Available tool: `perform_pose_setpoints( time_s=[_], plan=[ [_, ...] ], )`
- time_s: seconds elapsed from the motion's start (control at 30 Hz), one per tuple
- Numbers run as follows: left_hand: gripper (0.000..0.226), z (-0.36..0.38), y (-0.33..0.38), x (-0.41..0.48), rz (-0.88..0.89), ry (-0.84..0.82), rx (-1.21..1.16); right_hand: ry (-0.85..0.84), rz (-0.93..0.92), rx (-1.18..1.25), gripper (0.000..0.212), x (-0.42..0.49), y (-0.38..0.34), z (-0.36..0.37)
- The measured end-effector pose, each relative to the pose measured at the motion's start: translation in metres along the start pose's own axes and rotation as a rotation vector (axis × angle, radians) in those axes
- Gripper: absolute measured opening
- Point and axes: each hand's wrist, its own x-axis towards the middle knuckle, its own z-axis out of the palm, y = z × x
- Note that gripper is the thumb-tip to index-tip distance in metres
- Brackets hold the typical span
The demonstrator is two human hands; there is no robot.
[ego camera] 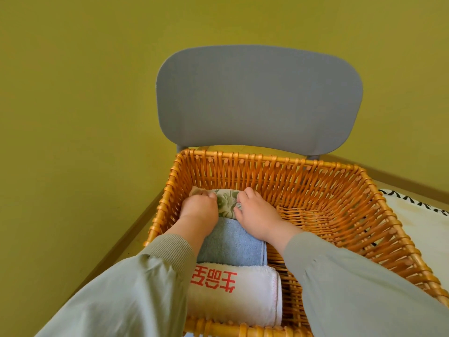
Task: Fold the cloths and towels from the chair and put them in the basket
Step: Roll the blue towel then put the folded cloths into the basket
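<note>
At the far-left corner of the wicker basket [267,164], the folded floral cloth [227,203] lies with its long axis left to right, touching the far edge of the blue towel [230,242]. Both the left hand [199,207] and the right hand [255,215] grip one end each with curled fingers, equally near; letting go seems next.

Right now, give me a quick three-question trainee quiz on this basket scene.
1. True or false: the blue towel lies between the white towel and the floral cloth.
2. The left hand and right hand both grip the: A) white towel, B) floral cloth, C) blue towel?
3. How many folded pieces are in the basket?
Key: 1 true; 2 B; 3 three.
</note>
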Motion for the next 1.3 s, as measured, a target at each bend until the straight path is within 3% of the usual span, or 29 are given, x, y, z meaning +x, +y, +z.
perform_pose_setpoints(
  time_s=[0.2,0.33,0.57,0.87,1.1,1.3],
  plan=[
    [0.061,0.01,-0.01,0.003,0.054,-0.095,-0.075,-0.187,0.066,0.003,0.039,0.002,-0.008,-0.013],
    [0.061,0.001,-0.01,-0.02,0.07,-0.002,-0.129,-0.313,0.149,0.077,0.061,-0.017,-0.008,-0.027],
    [0.06,-0.033,0.002,-0.063,0.183,0.182,-0.13,0.015,0.213,0.061,0.054,-0.075,0.001,-0.073],
    [0.062,-0.065,0.093,-0.164,0.354,0.352,-0.241,0.315,0.241,-0.083,0.043,-0.195,0.023,-0.119],
    [0.057,-0.069,0.174,-0.214,0.433,0.403,-0.327,0.353,0.405,0.005,0.041,-0.283,0.071,-0.126],
    [0.057,-0.065,0.255,-0.235,0.525,0.369,-0.249,0.346,0.545,0.048,0.042,-0.351,0.127,-0.115]
  ],
)
